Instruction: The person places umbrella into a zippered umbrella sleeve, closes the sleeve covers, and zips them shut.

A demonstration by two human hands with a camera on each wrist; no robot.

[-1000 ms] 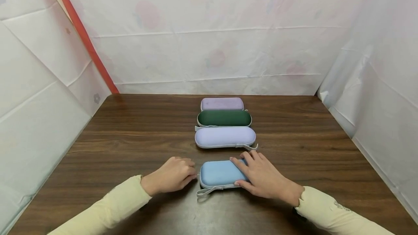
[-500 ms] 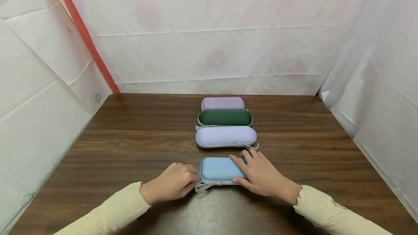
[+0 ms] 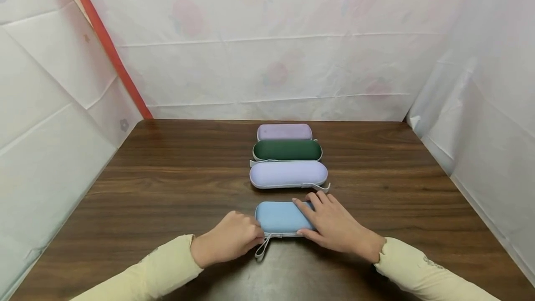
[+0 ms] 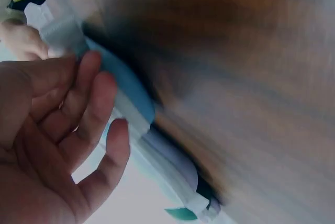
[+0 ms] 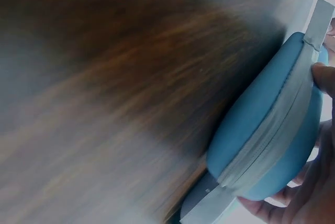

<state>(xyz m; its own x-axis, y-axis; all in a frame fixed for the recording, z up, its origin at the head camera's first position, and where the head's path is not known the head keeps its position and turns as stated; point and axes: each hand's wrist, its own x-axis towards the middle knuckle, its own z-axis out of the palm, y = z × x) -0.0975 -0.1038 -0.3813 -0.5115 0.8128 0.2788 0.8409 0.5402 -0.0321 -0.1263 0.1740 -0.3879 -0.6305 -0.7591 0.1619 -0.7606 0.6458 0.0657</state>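
A light blue zippered glasses case (image 3: 280,216) lies flat near the front of the table, its grey zipper band facing the person. My right hand (image 3: 338,224) grips its right end, fingers over the top and thumb at the front edge. At the front left corner my left hand (image 3: 231,238) pinches the zipper pull, which the fingertips hide. In the left wrist view, thumb and index finger meet beside the blue shell (image 4: 125,77). A grey strap loop (image 3: 262,248) hangs from that corner toward the person. The right wrist view shows the zipper band (image 5: 272,124) with its two edges together.
Behind the blue case stand a lavender case (image 3: 288,174), a dark green case (image 3: 287,150) and a pale purple case (image 3: 284,131) in a close row. The brown wooden table (image 3: 167,175) ends at a white patterned sheet (image 3: 267,73) at the back.
My left hand has moved right, from the case's left end to its front left corner. The blue case has shifted slightly away from the person, and its strap loop has swung forward.
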